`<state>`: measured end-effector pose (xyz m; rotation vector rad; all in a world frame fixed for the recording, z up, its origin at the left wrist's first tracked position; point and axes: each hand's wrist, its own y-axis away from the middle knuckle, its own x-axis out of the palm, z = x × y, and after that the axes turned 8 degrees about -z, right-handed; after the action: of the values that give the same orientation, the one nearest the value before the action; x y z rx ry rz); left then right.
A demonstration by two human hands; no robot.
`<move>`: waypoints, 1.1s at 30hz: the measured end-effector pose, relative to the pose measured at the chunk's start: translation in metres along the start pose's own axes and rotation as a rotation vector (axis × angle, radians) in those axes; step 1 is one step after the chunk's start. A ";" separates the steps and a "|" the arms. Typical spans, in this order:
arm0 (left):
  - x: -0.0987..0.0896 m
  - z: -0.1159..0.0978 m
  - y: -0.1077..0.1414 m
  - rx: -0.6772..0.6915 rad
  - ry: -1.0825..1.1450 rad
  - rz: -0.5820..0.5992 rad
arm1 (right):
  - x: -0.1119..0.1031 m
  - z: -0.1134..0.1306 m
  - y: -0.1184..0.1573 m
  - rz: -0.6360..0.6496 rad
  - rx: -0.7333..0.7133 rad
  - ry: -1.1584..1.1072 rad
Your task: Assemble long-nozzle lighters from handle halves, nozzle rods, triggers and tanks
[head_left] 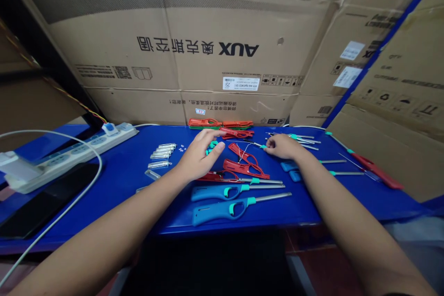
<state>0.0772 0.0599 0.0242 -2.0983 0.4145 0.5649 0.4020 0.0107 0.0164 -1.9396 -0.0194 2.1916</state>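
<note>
My left hand (201, 156) hovers with thumb and fingers apart over a small pile of turquoise plastic parts (212, 147), partly hiding them. My right hand (282, 147) pinches the turquoise end of a thin metal lighter tube (255, 144), which points left. Red lighter shell halves (245, 167) lie between my hands, with white wires across them. Closer to me, two blue gas lighters (218, 212) with metal barrels rest side by side. Beyond my right hand are several loose metal barrels (307, 139) with turquoise collars.
Several clear fuel cartridges (163, 152) lie left of my left hand. Stacked red and green shells (222, 123) sit against the cardboard wall (194, 18). A white power strip (76, 152) and a black phone-like slab (48, 201) occupy the left side. A red lighter (376, 171) lies right.
</note>
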 end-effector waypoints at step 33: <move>0.038 0.012 -0.003 -0.530 0.570 -0.260 | -0.034 0.091 0.019 -0.449 -0.066 -0.961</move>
<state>0.1077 0.0685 0.0001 -2.7695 0.3168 -0.1109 0.3130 -0.0016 0.0587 -0.6306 -0.6037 2.5350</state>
